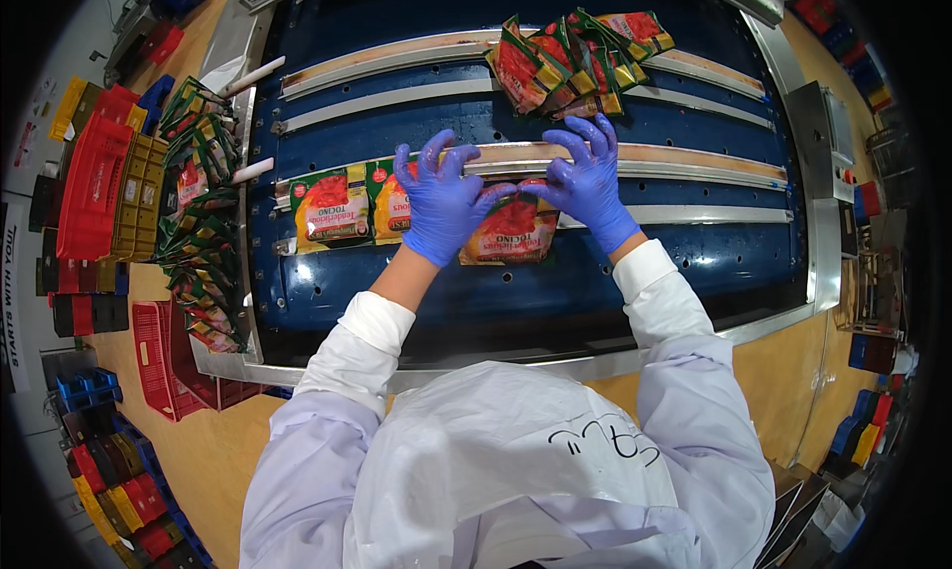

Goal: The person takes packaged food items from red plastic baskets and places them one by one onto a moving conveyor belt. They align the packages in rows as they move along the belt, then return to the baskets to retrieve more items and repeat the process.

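Observation:
Both my hands wear blue gloves over the blue bed of a vacuum sealer (416, 301). My left hand (444, 205) has its fingers spread over the near sealing bar (669, 160), its thumb at the upper edge of a printed plastic food pouch (509, 238). Opposite it, my right hand (587, 179) lays its thumb on the same edge, fingers apart and raised. Two like pouches lie flat side by side to the left: an outer pouch (332, 211) and a second pouch (388, 203), partly hidden by my left hand.
A loose heap of pouches (550, 67) covers part of the far sealing bar (394, 63). Many pouches stand packed along the machine's left side (197, 219). Stacked red and yellow crates (111, 186) stand further left, and a control box (829, 141) is at right.

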Demonstrator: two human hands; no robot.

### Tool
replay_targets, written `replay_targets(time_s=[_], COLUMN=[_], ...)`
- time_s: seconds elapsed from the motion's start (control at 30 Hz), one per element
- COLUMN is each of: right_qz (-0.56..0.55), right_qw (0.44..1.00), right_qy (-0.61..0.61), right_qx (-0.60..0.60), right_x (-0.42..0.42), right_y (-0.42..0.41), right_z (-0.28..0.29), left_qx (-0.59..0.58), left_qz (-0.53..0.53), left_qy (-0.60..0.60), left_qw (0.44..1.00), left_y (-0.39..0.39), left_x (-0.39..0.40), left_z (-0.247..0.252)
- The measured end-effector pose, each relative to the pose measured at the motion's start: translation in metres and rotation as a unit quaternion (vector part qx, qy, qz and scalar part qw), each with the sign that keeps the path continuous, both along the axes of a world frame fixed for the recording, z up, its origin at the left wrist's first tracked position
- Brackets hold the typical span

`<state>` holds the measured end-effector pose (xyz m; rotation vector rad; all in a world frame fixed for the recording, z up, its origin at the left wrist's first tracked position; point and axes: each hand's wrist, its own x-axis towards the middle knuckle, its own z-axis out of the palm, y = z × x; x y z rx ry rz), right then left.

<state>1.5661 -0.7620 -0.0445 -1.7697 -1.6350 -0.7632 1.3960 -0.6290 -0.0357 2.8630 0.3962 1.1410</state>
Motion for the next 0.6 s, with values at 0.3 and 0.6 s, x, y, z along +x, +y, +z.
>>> replay_targets(time_s=[0.3,0.6], right_qz=[0.033,0.016], right_qw=[0.998,0.998], right_qy=[0.004,-0.012], right_qx=[-0.049,-0.057], right_x=[-0.010,-0.025], right_y=[-0.009,-0.020], right_z=[0.011,-0.028], left_qx=[-0.085,-0.060], left_qz=[-0.046,-0.020], left_qy=[0.066,0.250], left_qw=[0.993,0.966], left_y=[0.008,-0.012], left_x=[-0.002,-0.018], left_z=[0.022,0.008])
